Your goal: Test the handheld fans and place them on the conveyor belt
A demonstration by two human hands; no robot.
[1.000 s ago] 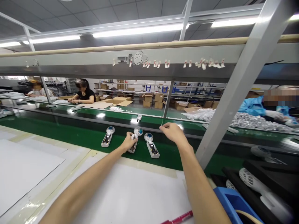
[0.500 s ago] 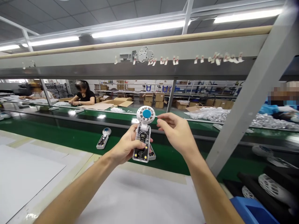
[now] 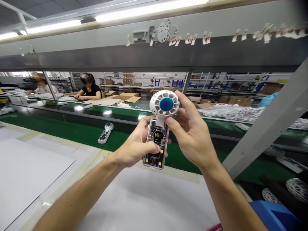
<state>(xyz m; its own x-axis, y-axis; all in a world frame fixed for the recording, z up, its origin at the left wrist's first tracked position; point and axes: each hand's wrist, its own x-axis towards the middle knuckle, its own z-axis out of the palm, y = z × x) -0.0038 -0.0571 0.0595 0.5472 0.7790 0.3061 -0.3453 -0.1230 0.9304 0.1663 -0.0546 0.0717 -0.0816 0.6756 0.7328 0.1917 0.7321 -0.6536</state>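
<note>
The left hand [image 3: 137, 146] was wrapped around the clear handle of a small handheld fan [image 3: 160, 128], held upright above the green conveyor belt [image 3: 72, 134]. The right hand [image 3: 192, 134] pinched its white round head, fingertips curled over the rim.

A single head-worn camera looks forward and slightly down from close range, both forearms reaching in from the bottom edge, across the white table [image 3: 36, 166] toward the green conveyor belt [image 3: 72, 133] and workstations beyond.
</note>
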